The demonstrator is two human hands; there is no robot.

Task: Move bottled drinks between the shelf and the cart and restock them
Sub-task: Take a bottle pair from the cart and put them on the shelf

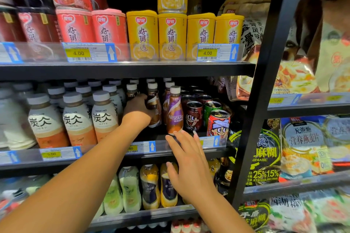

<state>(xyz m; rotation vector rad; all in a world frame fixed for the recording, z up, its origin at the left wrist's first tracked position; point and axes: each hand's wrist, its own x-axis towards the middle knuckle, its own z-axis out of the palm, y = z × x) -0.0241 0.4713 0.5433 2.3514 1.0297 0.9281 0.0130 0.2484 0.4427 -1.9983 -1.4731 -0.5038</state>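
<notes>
My left hand (139,110) reaches into the middle shelf and grips a brown Nescafe bottle (153,104) with a white cap. Just right of it stands a purple Nescafe bottle (175,111) at the shelf front. My right hand (186,161) hovers open in front of the shelf edge, fingers spread, fingertips just below the purple bottle's base. More Nescafe bottles stand in rows behind. No cart is in view.
White-capped latte bottles (75,119) fill the middle shelf's left side. Small red and green cans (217,123) stand to the right. Yellow and red porridge cans (171,36) sit on the shelf above. Bottled drinks (149,187) line the shelf below. A black upright (257,100) divides off bagged foods.
</notes>
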